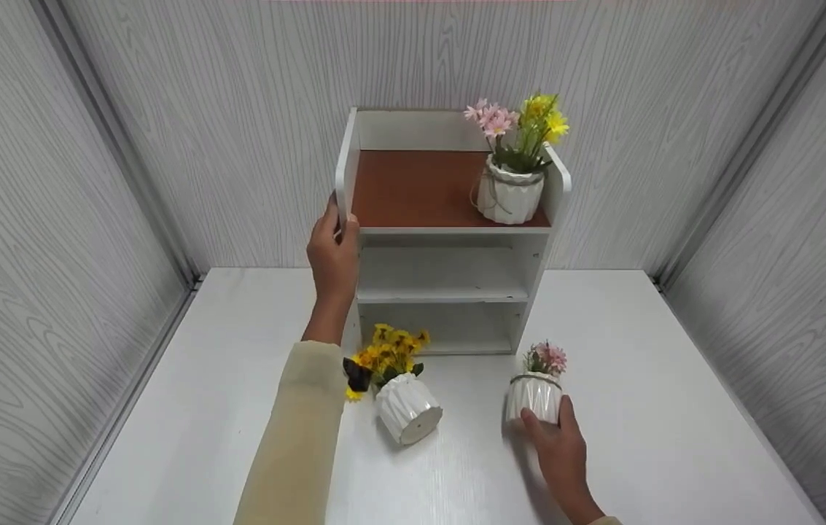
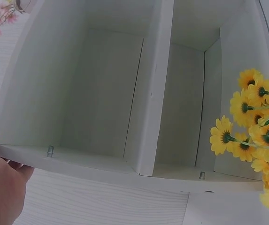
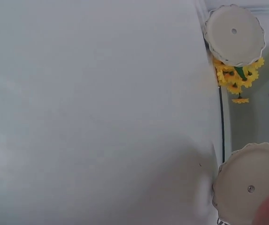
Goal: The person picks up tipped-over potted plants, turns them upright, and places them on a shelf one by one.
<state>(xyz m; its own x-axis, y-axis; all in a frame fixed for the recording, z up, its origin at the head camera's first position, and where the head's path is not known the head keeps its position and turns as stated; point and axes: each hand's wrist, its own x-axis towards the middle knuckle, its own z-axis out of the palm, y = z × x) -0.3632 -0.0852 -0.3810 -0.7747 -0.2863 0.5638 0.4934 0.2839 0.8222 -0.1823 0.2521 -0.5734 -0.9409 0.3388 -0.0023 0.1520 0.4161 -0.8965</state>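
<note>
You held the shelf unit (image 1: 416, 189) and pink-flowered pot (image 1: 535, 397) at once.
Left grip (image 1: 334, 259) was clamped on the shelf unit's left side panel (image 1: 345, 157), probably to steady it; right grip (image 1: 564, 452) pinched the pot low, likely sparing its blooms (image 1: 550, 357), in front of the shelf unit's right side.

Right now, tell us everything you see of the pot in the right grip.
The white pot is glossy, fluted, ceramic-looking, with a greyish cord near its top and pink flowers and greenery in it. Its scalloped base has a small hole. It is tipped, base toward the person, near the shelf's front right corner. The right grip holds it; whether it touches the table is unclear.
</note>
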